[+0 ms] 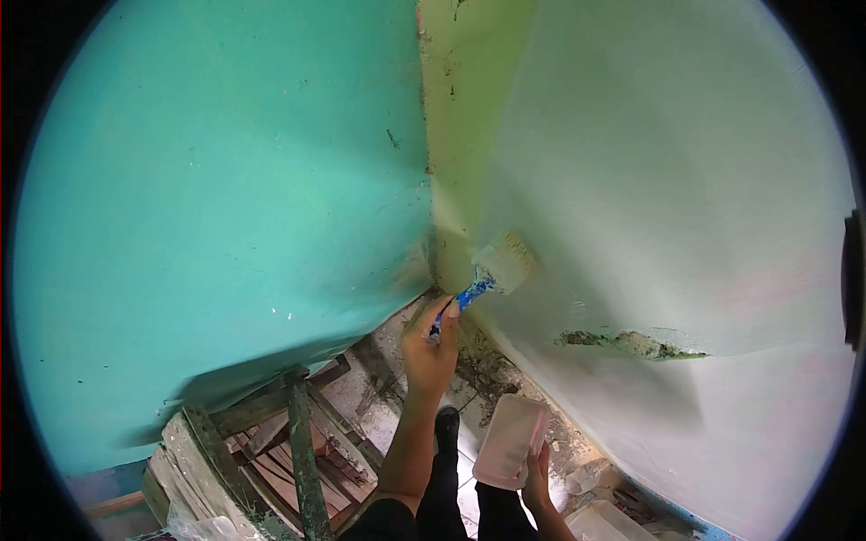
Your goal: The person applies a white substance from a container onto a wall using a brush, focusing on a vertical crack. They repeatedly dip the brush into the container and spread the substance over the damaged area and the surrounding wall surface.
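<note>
A wide paintbrush (503,261) with a paint-stained blue handle is gripped in my left hand (429,347), whose fingers are closed round the handle. Its whitish bristles are at the pale right-hand wall (649,180), near the corner; whether they touch it is hard to tell. Lower down, my right hand (537,478) holds a pinkish translucent plastic container (511,442) by its right side. What is inside the container cannot be made out clearly. A yellow-green strip (460,117) of wall runs down beside the corner.
The turquoise wall (225,198) stands on the left. Worn wooden furniture (271,442) lies below it. Debris (492,370) covers the floor edge. A damaged patch (636,344) marks the right wall. Clear plastic containers (604,521) sit at the lower right, and my shoe (446,422) shows on the tiles.
</note>
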`<state>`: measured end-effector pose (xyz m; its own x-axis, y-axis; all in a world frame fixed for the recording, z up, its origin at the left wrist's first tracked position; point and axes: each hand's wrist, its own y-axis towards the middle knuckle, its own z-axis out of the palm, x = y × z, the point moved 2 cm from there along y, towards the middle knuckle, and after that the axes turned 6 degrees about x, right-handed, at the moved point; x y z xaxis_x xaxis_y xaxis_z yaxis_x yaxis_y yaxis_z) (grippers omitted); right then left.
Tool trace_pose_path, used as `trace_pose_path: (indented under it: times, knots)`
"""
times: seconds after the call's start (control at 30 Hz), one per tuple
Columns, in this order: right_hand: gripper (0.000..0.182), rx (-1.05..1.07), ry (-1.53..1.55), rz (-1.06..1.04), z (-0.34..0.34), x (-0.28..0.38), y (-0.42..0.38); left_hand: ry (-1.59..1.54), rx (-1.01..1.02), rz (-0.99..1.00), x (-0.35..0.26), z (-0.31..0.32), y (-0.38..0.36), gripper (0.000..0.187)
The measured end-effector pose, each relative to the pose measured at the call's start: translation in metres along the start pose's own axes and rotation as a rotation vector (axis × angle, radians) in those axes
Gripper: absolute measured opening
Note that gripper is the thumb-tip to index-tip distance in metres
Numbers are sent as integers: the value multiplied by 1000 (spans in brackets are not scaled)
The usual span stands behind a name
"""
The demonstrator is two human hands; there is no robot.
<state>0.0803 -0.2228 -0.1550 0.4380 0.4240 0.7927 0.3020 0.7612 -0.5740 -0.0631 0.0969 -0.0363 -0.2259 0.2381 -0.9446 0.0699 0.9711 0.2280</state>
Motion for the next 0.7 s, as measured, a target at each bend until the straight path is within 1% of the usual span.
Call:
trace_pose_path:
  times: [0.07,0.1,0.17,0.2,0.27,0.33,0.37,0.47,0.5,0.57,0.67,0.7]
  knots:
    - [57,-2,-19,-14,2,6,0,-2,22,27,44,16,-3,19]
    - [57,-5,-27,-17,2,8,-3,3,29,-27,73,26,-8,19]
    - [62,-4,-19,7,-3,7,-5,15,39,-128,145,49,-21,18]
    - [65,-5,-14,23,-4,6,-6,31,13,-156,180,57,-29,18]
    - [64,-12,-38,18,-8,7,-8,54,-41,-210,252,75,-47,17]
    - [63,-15,-45,18,-13,4,-8,161,-59,-249,328,89,-63,17]
    - [63,-15,-36,20,-17,1,-10,216,-66,-270,352,92,-69,17]
    - [64,-14,11,26,-21,0,-13,501,-20,-490,375,97,-68,18]
    - [64,-13,33,26,-21,0,-14,558,35,-548,370,98,-61,18]
    - [64,-32,15,31,-21,-1,-16,674,149,-664,331,95,-40,19]
    - [64,-37,2,40,-21,3,-15,772,109,-554,266,91,-20,18]
    - [65,-36,3,44,-19,4,-16,749,83,-499,243,84,-20,18]
